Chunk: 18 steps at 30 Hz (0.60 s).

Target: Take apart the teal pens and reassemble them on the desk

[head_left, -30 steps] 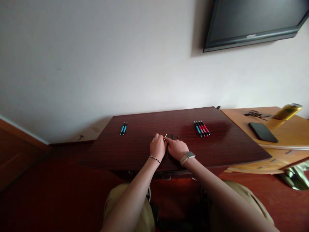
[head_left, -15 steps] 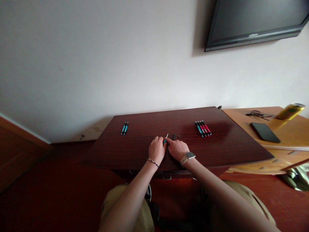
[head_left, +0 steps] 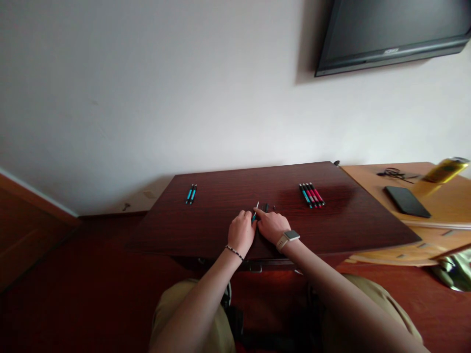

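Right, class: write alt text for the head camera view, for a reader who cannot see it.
Two bare hands, left hand and right hand, meet over a small blue pen on a dark wooden desk. Two blue pens lie far left, a row of red and blue pens to the right.

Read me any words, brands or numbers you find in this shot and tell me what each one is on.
Nothing here can be read.
TV: a pale logo on the lower bezel, too small and blurred to read.
Yellow can: blurred, no legible print.
Watch: face blank from here.
Pens: no visible print.
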Each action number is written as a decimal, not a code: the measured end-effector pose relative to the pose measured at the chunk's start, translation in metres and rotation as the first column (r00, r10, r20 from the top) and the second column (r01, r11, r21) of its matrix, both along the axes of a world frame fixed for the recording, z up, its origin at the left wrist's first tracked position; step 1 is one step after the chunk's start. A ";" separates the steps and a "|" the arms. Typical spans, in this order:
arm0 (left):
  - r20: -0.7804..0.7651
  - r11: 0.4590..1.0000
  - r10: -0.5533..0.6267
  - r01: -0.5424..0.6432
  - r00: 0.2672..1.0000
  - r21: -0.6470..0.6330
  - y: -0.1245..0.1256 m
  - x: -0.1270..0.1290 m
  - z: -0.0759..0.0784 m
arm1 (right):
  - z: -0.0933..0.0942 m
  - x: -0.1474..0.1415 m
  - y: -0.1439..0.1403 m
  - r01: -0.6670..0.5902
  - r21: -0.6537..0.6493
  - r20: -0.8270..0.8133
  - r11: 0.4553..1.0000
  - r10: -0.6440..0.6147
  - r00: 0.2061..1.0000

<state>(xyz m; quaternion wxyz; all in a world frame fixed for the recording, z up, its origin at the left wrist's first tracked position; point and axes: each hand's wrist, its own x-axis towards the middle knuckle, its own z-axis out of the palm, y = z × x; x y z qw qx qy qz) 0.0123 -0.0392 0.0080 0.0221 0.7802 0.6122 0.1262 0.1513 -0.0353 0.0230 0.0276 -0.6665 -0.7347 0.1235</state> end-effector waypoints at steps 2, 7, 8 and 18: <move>-0.005 1.000 0.004 -0.004 1.000 -0.010 -0.004 -0.003 0.001 | 0.001 0.000 0.000 0.002 -0.001 0.005 1.000 -0.002 1.000; 0.003 1.000 -0.006 0.006 1.000 -0.012 -0.018 -0.012 0.003 | 0.000 0.000 0.000 0.008 0.008 0.008 1.000 -0.008 1.000; 0.004 1.000 -0.009 0.009 1.000 -0.010 -0.021 -0.015 0.003 | -0.001 0.000 0.001 0.008 0.012 0.007 1.000 -0.008 1.000; 0.035 1.000 -0.020 0.020 0.999 0.010 -0.037 -0.039 -0.001 | -0.005 0.000 0.002 0.000 0.023 0.019 1.000 -0.001 1.000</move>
